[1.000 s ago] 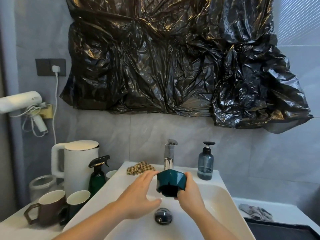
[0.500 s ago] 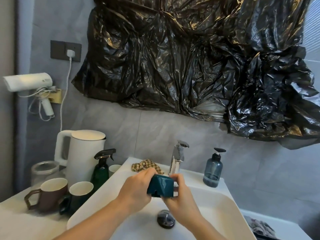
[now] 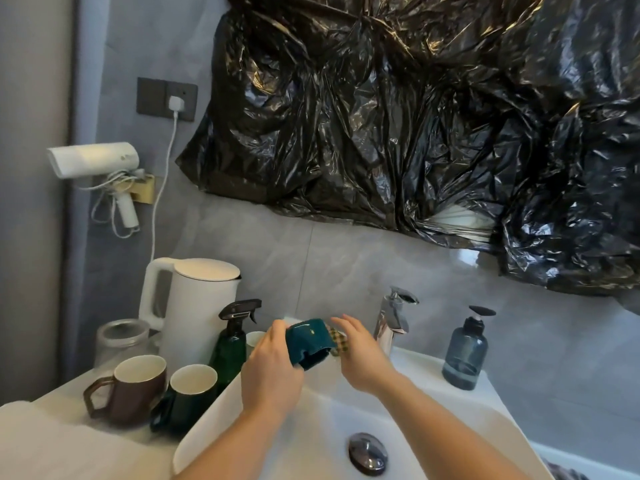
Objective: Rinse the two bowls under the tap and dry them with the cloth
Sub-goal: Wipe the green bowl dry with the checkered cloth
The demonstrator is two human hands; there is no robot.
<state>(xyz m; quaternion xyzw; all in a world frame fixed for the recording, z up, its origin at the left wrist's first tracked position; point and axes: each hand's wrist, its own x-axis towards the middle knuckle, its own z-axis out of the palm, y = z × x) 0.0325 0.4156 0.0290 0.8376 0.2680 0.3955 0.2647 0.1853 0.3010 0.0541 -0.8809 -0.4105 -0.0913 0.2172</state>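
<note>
My left hand (image 3: 272,367) grips a teal faceted bowl (image 3: 309,342), tilted with its foot toward me, above the sink's back left corner. My right hand (image 3: 360,355) is just right of the bowl, fingers reaching over the checked yellow cloth (image 3: 337,339) on the sink ledge. Whether it holds the cloth is unclear. The chrome tap (image 3: 393,318) stands right of my right hand; no water is visible. A second bowl is not clearly in view.
The white sink (image 3: 433,420) has a chrome drain plug (image 3: 367,453). Left of it stand a brown mug (image 3: 128,389), a dark green mug (image 3: 185,398), a green spray bottle (image 3: 232,344), a white kettle (image 3: 192,306) and a glass jar (image 3: 119,342). A blue soap dispenser (image 3: 465,351) stands right.
Both hands carried the bowl from under the tap up and left toward the cloth. My right hand let go of the bowl and reached to the cloth; the left keeps the bowl.
</note>
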